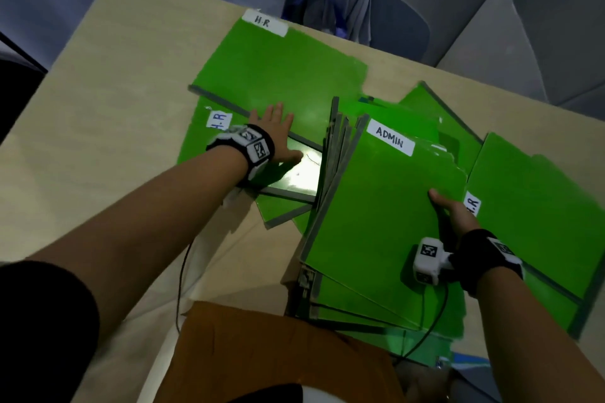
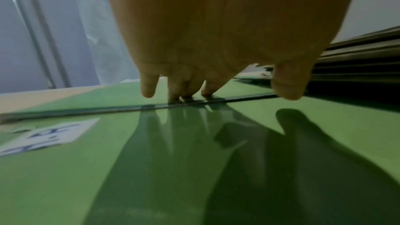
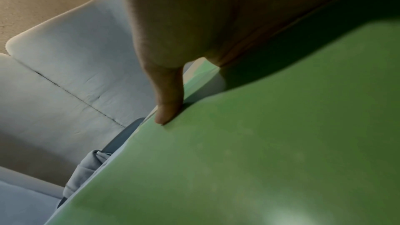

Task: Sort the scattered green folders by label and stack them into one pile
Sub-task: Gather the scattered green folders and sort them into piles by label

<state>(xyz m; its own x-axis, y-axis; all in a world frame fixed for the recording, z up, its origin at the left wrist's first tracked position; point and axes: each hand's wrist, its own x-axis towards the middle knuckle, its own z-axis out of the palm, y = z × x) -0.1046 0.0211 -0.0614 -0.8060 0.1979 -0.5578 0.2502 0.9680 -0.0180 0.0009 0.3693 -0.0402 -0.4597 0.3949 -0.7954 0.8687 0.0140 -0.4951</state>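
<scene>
Head view — I'm mid-sort, one hand gathering, one reaching.

My right hand (image 1: 453, 211) grips the fanned stack topped by the ADMIN folder (image 1: 376, 206), thumb clamped on its cover, raised near the table's (image 1: 98, 101) front edge. My left hand (image 1: 278, 132) lies flat, fingers spread, at the edge of the far H.R folder (image 1: 278, 72) — next I judge I must slide it free and keep H.R folders together.
</scene>
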